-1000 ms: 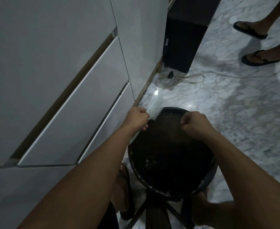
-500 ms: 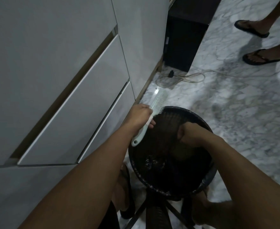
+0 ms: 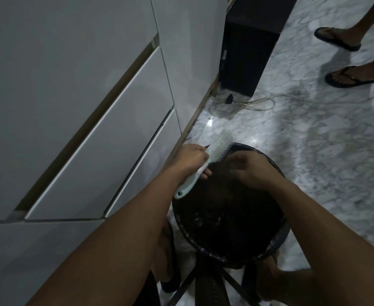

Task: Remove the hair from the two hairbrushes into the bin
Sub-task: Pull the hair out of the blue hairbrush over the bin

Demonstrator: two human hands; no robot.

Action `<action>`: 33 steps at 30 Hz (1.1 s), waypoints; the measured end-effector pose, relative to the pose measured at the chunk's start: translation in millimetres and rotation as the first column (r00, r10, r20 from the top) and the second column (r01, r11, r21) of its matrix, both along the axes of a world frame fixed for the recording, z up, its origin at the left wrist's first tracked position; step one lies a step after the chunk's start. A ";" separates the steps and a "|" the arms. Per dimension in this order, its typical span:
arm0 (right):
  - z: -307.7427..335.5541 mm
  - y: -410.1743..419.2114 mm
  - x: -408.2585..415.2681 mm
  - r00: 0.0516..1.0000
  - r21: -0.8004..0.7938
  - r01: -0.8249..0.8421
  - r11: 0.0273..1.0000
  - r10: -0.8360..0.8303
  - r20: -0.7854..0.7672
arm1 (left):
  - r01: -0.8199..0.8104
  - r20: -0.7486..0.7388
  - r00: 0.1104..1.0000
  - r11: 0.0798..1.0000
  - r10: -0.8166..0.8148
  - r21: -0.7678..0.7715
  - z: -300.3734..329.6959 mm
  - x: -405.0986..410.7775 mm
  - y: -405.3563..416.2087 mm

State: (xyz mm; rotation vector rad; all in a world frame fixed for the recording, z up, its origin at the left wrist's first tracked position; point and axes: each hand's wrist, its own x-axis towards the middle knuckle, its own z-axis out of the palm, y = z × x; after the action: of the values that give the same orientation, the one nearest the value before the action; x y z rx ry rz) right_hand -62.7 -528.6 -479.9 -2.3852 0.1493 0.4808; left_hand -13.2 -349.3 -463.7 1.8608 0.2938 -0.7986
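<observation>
Pale plastic hairbrush [image 3: 217, 154]: head view, centre of the frame, slanting from its handle end at lower left up to its bristled head at upper right; the head hangs over the far left rim of the bin, likely so that anything pulled loose falls inside.
Left hand [image 3: 191, 161]: its grip is wrapped round the brush handle near the neck, bristles turned toward the other hand, which keeps them reachable.
Right hand [image 3: 251, 167]: just right of the brush head, above the bin's opening, fingers bent downward; blurred and dark, so I cannot tell whether its grip is pinching hair or holds nothing.
Bin [image 3: 278, 241]: black and round, lower centre, standing on the marble floor [image 3: 314, 151] between the person's feet; its inside is too dark to make out hair.
Second hairbrush: not visible.
Stage, as a judgement: one brush is being cleaned over the bin; the other remains to be dealt with or is out of view.
Surroundings: white drawer fronts [image 3: 82, 129] fill the left; a dark box [image 3: 245, 56] and a loose cable [image 3: 243, 104] lie at upper centre; another person's sandalled feet [image 3: 345, 60] stand at upper right.
</observation>
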 end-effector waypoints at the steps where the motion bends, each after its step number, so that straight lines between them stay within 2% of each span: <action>1: 1.6 1.8 0.5 0.998 0.037 0.045 0.998 -0.046 0.031 | 0.009 -0.008 1.000 1.000 -0.009 -0.005 -0.1 0.0 -0.2; 4: 7.0 10.2 1.4 0.979 0.259 0.202 0.944 -0.185 -0.086 | 0.050 -0.041 0.998 0.998 -0.052 -0.045 1.8 -1.4 -1.2; 5: 7.2 11.3 1.6 0.969 0.291 0.240 0.926 -0.212 -0.126 | 0.067 -0.049 0.996 0.996 -0.070 -0.064 1.8 -2.3 -1.3; 10: 6.8 9.4 1.9 0.967 0.245 0.256 0.935 -0.249 -0.060 | 0.118 -0.021 0.992 0.988 -0.121 -0.100 -3.6 -2.6 0.9; 12: 2.2 6.6 3.4 0.950 0.213 0.311 0.926 -0.312 -0.027 | 0.113 0.001 0.994 0.989 -0.113 -0.094 -3.6 -1.4 1.3; 15: -2.0 0.7 8.0 0.890 0.178 0.449 0.876 -0.457 0.000 | 0.117 0.022 0.993 0.991 -0.116 -0.068 -3.8 -0.6 0.6; 17: 0.6 0.6 9.8 0.855 0.263 0.509 0.819 -0.515 -0.052 | 0.125 0.031 0.992 0.991 -0.123 -0.051 -3.8 -1.6 0.6; 20: 5.0 5.2 7.2 0.867 0.360 0.496 0.790 -0.478 -0.145 | 0.142 0.050 0.989 0.989 -0.139 -0.049 -3.1 -3.6 1.6; 24: 2.6 5.9 7.2 0.896 0.288 0.444 0.848 -0.429 -0.118 | 0.150 0.057 0.987 0.988 -0.148 -0.037 -0.5 -5.8 2.7; 29: -1.5 1.2 11.8 0.853 0.253 0.514 0.820 -0.519 -0.051 | 0.131 0.051 0.990 0.991 -0.130 -0.012 1.4 -4.5 1.9; 33: -5.7 -10.1 10.8 0.805 0.200 0.584 0.787 -0.593 -0.015 | 0.046 0.000 0.999 0.998 -0.046 -0.047 0.0 -2.1 2.2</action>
State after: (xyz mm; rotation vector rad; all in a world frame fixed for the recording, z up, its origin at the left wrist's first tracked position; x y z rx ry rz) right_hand -51.9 -538.7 -485.7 -2.0074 0.7676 0.1251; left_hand -15.3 -347.2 -463.6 1.8291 0.2319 -0.8306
